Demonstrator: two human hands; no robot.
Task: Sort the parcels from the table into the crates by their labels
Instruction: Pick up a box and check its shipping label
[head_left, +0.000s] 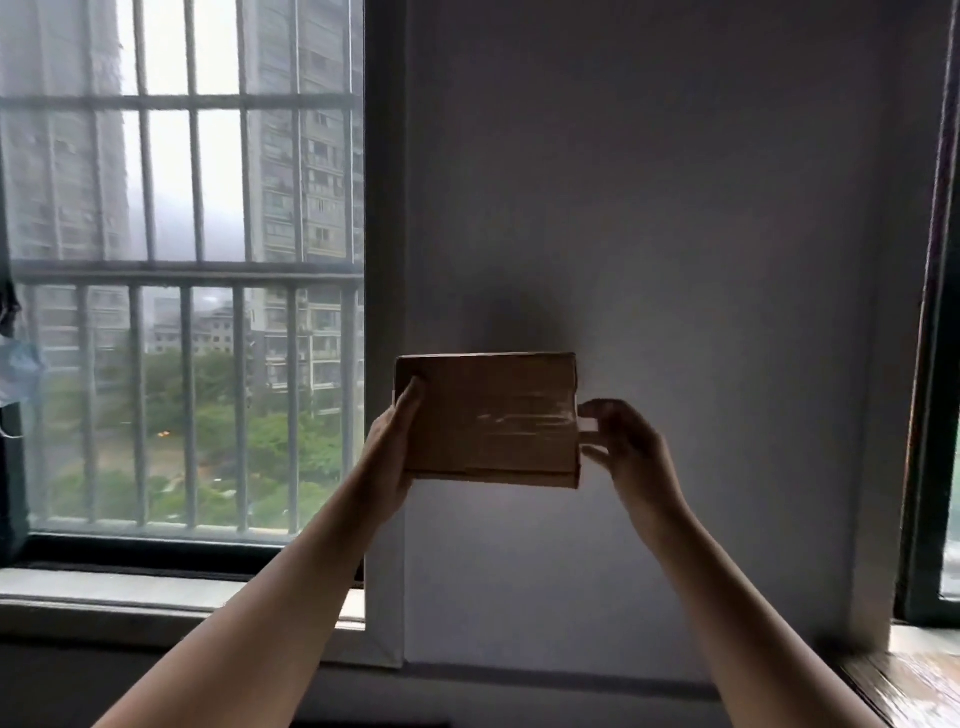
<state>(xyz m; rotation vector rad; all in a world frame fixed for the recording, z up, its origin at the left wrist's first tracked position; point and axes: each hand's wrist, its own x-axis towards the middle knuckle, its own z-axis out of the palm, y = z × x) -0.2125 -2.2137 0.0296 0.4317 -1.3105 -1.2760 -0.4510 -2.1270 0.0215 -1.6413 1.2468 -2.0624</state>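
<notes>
Got a brown box (493, 421) held up in mid-air, right in front of the grey wall (649, 208), just beside the barred window (182, 260). Gripping its left end with the left hand (387, 452), thumb flat on the front. Pinching the right edge with the right hand (628, 447), fingers curled.

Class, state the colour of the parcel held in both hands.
The parcel is plain brown cardboard; head view.
</notes>
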